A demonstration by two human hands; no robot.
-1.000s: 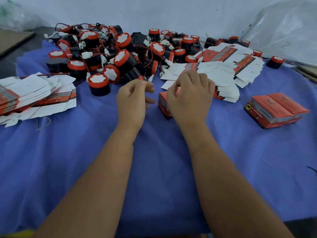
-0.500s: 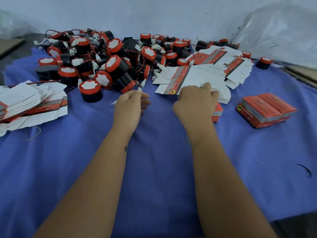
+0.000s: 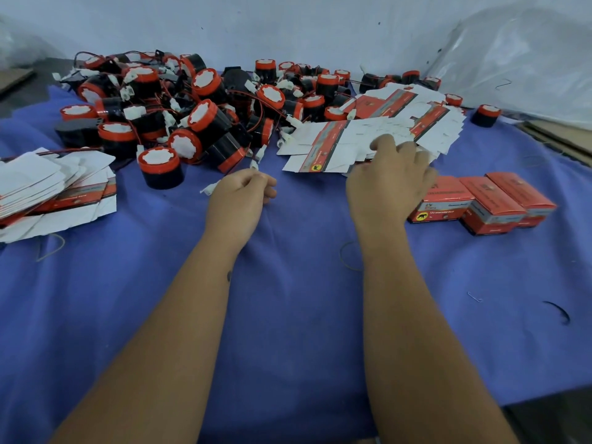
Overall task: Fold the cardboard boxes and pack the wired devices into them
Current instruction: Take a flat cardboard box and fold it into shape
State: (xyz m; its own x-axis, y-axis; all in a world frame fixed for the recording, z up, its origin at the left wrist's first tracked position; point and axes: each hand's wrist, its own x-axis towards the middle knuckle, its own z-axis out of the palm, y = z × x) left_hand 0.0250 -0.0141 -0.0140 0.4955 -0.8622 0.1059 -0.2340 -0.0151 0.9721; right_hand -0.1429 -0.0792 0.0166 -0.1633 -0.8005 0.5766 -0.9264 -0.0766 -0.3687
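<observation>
Three closed red boxes [image 3: 487,203] stand side by side on the blue cloth [image 3: 288,315] that covers the bench, to the right of the right hand; going by their shut flaps they look finished, though what is inside cannot be seen. That is the part of the task that appears done.

Far more is left. A large heap of wired devices [image 3: 198,113], black cylinders with red caps and red leads ending in white plugs, lies across the far left and middle of the cloth, none of them boxed. One device [image 3: 160,168] stands apart at the near edge of the heap. Two stacks of flat, unfolded box blanks wait: a fanned stack [image 3: 378,136] just behind the right hand and another stack [image 3: 54,184] at the far left.

The right hand [image 3: 389,184] reaches onto the fanned stack, its fingers [image 3: 384,144] bent down over the top blanks; whether they have hold of one cannot be told. The left hand [image 3: 238,200] rests on the cloth with its fingers loosely curled and nothing visibly held, a white plug [image 3: 209,188] lying just beside it.

The step in hand seems to be fetching a fresh blank to fold.
</observation>
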